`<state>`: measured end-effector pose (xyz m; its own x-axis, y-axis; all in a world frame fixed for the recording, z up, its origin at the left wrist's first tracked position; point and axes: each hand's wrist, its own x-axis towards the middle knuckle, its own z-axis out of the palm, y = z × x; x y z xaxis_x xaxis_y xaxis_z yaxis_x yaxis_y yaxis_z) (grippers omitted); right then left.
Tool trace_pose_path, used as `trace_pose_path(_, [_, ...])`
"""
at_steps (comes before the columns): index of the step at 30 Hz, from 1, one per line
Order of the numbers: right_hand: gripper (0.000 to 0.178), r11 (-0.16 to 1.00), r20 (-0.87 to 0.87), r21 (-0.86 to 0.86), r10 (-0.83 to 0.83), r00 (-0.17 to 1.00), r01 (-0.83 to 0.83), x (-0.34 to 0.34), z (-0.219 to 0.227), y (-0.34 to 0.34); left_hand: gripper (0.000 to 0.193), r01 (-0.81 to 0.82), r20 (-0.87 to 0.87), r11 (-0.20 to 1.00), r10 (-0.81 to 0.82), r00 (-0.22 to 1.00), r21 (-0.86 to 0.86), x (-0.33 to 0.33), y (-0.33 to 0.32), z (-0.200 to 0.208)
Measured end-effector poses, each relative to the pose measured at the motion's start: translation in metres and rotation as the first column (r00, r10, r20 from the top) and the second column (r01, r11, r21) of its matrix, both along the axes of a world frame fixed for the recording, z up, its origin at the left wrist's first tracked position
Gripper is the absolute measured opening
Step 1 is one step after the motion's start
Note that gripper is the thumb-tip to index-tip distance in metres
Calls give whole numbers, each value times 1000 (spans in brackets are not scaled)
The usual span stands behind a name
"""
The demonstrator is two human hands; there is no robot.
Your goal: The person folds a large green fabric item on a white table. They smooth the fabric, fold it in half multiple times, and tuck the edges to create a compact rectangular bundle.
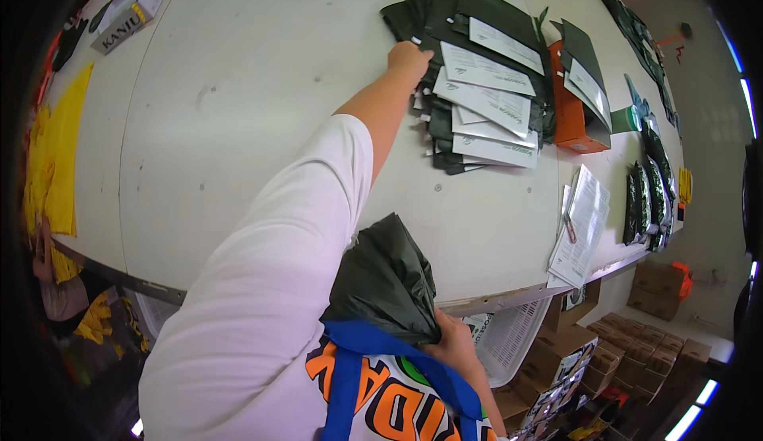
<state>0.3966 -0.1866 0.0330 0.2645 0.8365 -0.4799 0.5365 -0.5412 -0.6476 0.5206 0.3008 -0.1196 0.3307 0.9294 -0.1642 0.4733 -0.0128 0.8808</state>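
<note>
The scene was lit brightly and evenly from above, and only faint, soft shadows were cast on the wide pale grey worktable (238,107). Slight glare was seen on the table's far end. Its straight edges were bent strongly by the fisheye lens, and black vignetting was left beyond its corners. Near the table's front edge, the white sleeve (262,298) was rendered slightly soft.

This looks like a packing workshop or warehouse: a long pale surface (238,123) fills the frame, with stacked dark packaged goods (477,83) at upper centre, paper sheets (584,226) at right, and cardboard boxes (636,345) (many, stacked on the floor) at lower right beside a white basket (517,338).
</note>
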Motion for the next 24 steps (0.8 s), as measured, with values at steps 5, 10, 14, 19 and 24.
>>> trace_pose_path(5, [72,988,-65,-3,-156,986,156,15,-2,-15,13,109,477,910,105,873,-400,-36,-30,52])
trace_pose_path(10, [52,883,-158,35,-458,875,468,29,19,-32,34,92,607,805,359,709,-585,-216,-110,73])
trace_pose_path(14, [48,809,-222,81,-554,802,582,31,33,-13,52,36,428,662,441,789,-749,-349,-188,62])
trace_pose_path(19, [49,774,-378,59,-567,732,630,19,25,36,65,-226,249,663,541,803,-714,-418,-247,57])
trace_pose_path(24, [51,752,-618,12,-513,596,659,-7,12,58,52,-334,197,770,504,841,-544,-433,-256,51])
